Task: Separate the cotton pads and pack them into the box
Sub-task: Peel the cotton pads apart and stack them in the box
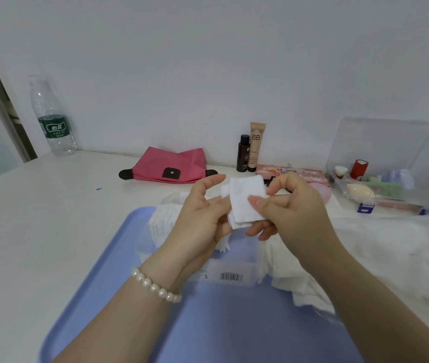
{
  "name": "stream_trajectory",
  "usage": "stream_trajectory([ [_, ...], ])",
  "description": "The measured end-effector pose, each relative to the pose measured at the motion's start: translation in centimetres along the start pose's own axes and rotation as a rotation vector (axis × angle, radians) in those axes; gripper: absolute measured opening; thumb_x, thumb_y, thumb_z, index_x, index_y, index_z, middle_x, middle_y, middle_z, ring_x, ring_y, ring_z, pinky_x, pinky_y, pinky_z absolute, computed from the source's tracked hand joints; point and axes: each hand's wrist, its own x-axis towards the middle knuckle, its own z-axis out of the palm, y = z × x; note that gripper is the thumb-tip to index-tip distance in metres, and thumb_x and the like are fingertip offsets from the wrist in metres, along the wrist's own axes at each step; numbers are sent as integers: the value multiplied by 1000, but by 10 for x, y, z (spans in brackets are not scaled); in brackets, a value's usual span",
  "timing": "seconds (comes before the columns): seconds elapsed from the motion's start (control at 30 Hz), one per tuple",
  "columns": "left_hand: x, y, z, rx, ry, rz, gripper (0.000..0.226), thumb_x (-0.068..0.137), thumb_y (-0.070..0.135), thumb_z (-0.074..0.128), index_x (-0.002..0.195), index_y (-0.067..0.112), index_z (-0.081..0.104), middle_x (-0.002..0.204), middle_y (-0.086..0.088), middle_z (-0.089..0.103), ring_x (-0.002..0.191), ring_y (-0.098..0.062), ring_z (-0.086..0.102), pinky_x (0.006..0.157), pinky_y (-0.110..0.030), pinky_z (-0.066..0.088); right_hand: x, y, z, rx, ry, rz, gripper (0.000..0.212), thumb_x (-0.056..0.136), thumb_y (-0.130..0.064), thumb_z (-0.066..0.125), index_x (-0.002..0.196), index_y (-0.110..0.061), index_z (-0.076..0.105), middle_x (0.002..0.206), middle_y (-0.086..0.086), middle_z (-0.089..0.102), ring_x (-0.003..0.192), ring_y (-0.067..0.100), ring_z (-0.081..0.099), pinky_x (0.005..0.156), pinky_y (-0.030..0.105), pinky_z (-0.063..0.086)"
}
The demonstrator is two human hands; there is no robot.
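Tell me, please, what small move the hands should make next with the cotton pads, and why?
Probably peel the front pad off: the right hand pinches the cotton pads that the left hand holds, and they are still stuck together, overlapping. The clear box waits below on the blue tray.

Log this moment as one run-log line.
step: separating pads | left hand: holds pads | right hand: pinches top pad | box: on tray, under hands

We count two hands, left [202, 213] and right [290, 205], one blue tray [108, 284], one water bottle [50, 116], one pink pouch [170, 166] behind the tray, one BB cream tube [256, 146], one dark bottle [243, 153] and one pearl bracelet [155, 285].
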Motion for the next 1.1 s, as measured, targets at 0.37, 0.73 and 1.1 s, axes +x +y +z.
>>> stream_trajectory([
  [0.37,0,2,0,-28,-18,-22,33,94,6,51,126,12,47,85,-10,71,72,-19,68,64,-30,58,-2,3,4,-222,6,-111,23,85,-3,62,79,-13,42,39,-2,56,38,19,58,39,24,45],
  [0.73,-2,1,-3,93,-29,82,53,79,-7,63,123,16,44,81,-12,72,68,-20,68,60,-27,56,5,-2,-10,-273,-31,-1,20,84,-16,66,78,-9,49,46,7,55,32,11,42,35,19,34],
  [1.1,1,-4,-8,403,95,165,40,80,5,70,83,31,40,112,-12,60,89,-33,66,68,-38,53,7,-11,-44,-1088,-512,218,30,71,-11,78,81,-28,55,88,-11,59,81,8,60,76,28,54],
])
